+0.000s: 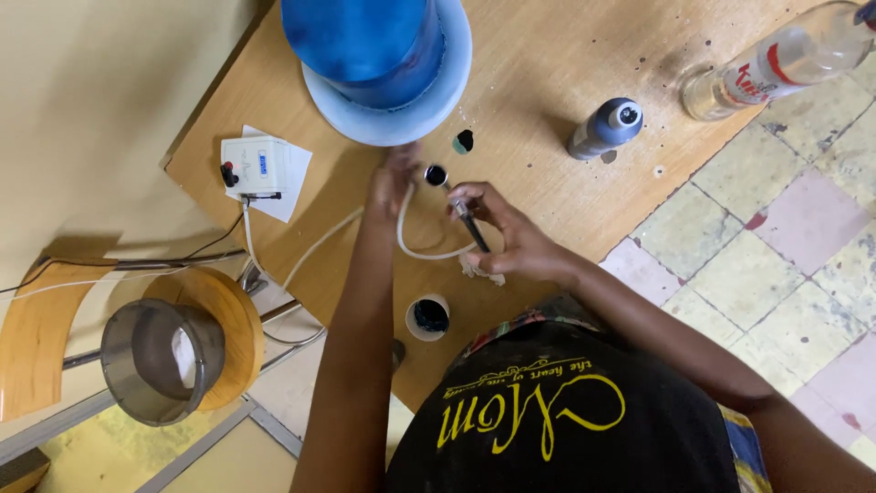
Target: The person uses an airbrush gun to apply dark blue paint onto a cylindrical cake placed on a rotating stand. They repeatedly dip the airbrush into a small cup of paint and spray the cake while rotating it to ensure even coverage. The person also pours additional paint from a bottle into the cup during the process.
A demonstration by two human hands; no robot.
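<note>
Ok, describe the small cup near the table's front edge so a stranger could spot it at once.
Start at the wooden table with the tall blue cake at its far side. Come toward the person, past the right hand holding the airbrush, to the near edge. The small white cup stands there, open-topped with dark blue-green liquid inside, unlike the capped dark blue bottle farther right.

Wooden tabletop (557, 82) occupied 12 o'clock. Cream wall (82, 100) at 10 o'clock. Worn checkered floor tiles (785, 237) at 3 o'clock. Wooden chair (36, 338) at 8 o'clock.
</note>
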